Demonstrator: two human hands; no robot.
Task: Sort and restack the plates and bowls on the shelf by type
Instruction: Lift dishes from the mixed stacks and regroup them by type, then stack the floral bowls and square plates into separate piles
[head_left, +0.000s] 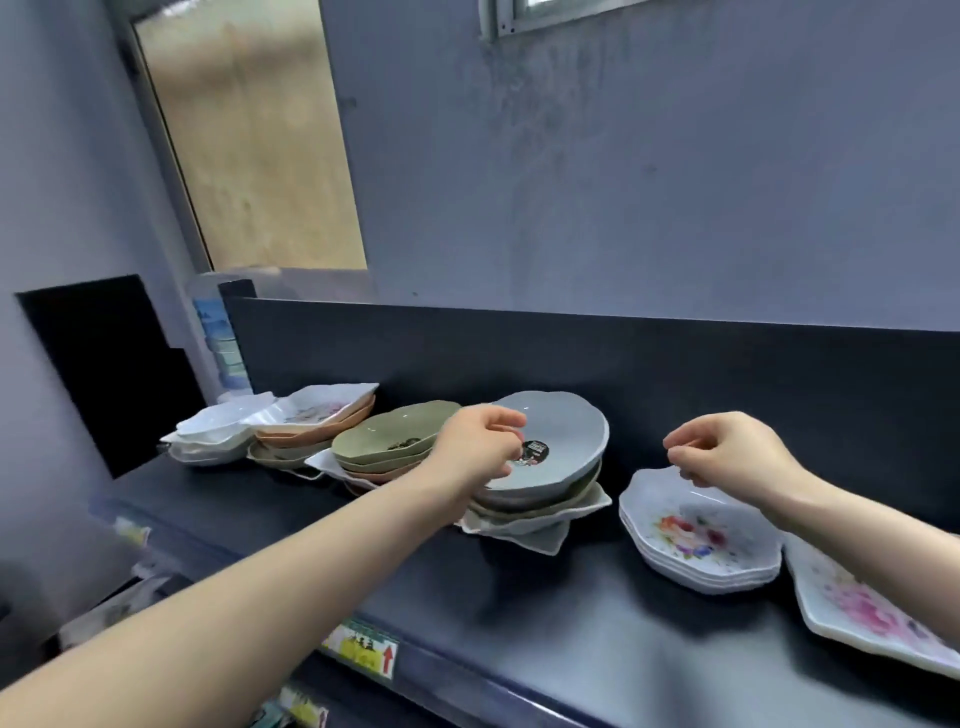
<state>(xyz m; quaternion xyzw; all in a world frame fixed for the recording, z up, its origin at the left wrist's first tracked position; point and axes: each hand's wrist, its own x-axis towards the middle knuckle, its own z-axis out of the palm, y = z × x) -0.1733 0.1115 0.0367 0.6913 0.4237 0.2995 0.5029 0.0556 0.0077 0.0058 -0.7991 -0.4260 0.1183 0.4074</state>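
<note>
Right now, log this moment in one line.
left hand: curled at grey bowl rim, grip unclear | right hand: curled over floral bowl stack, grip unclear | sorting: unfinished

The grey bowl has a black sticker. Left of it is a green bowl; right of it, white bowls with flowers.
</note>
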